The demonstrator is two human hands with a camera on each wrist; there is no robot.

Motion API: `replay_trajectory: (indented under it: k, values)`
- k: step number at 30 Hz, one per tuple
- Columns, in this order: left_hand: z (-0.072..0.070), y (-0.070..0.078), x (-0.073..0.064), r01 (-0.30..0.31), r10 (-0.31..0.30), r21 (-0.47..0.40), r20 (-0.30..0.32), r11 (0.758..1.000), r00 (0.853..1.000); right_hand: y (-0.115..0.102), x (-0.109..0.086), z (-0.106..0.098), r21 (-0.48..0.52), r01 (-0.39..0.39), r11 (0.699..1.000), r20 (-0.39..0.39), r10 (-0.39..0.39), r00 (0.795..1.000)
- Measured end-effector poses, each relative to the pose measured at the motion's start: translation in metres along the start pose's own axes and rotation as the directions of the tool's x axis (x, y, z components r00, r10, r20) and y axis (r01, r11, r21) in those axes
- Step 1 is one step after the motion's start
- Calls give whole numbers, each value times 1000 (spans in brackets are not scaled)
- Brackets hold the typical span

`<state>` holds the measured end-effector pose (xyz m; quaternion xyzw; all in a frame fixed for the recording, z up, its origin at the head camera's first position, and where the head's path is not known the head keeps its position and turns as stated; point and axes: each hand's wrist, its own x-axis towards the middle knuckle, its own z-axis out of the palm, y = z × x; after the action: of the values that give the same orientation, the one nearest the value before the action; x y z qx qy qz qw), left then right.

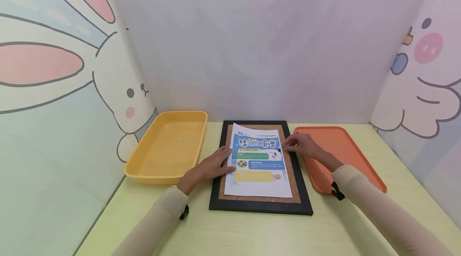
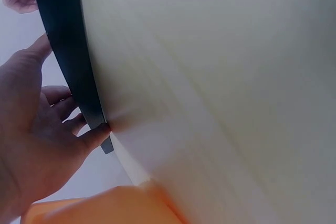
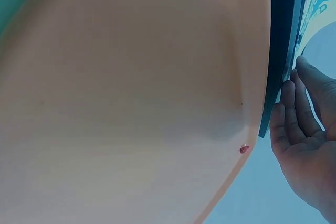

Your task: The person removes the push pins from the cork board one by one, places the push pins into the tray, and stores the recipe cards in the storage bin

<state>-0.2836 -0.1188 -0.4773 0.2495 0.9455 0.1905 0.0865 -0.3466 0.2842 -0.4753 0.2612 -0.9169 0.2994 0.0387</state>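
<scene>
On a pale wooden table (image 1: 230, 234) in front of me, a corkboard (image 1: 223, 198) with a black frame (image 1: 261, 208) lies flat, one short side nearest me. A white printed sheet (image 1: 257, 188) lies on the cork, near the middle, with large Chinese lettering over blue at its top and green, blue and yellow bands below; its top edge looks wavy. My left hand (image 1: 212, 164) is open, fingers loosely spread, reaching across the frame's left side so that the fingertips rest at the sheet's left edge. My right hand (image 1: 301, 144) is at the upper part of the sheet's right edge, thumb and fingertips drawn close together; I cannot tell whether they pinch anything. Just beside those fingertips, a small dark dot (image 1: 279, 150) shows on the sheet. To the left of the board stands a yellow tray (image 1: 180, 140); to the right, close by the frame, is an orange tray (image 1: 335, 144), and the right wrist view shows a tiny red object (image 3: 244, 149) near its edge. I wear cream sleeves (image 1: 158, 216) and dark wrist straps (image 1: 337, 191). Behind is a pale wall (image 1: 252, 48), with a cartoon rabbit (image 1: 119, 84) on the left and a cartoon pig (image 1: 425, 84) on the right.
</scene>
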Motion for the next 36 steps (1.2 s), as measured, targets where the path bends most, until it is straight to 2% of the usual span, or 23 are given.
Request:
replay_trajectory:
  k: [10, 17, 21, 36]
  values:
    - [-2, 3, 4, -16, 16, 9, -4, 1000, 1000, -6, 2, 0, -22, -30, 999, 7, 30, 1000]
    - [-3, 4, 2, -19, 19, 10, -4, 1000, 1000, -7, 2, 3, -7, 13, 1000, -12, -13, 1000]
    - [-2, 2, -1, -10, 10, -5, 5, 1000, 1000, -9, 2, 7, 0, 11, 1000, 1, -11, 1000]
    - [-1, 3, -2, 1, -1, -7, 6, 1000, 1000, -13, 5, 15, -4, -47, 999, 45, 47, 998]
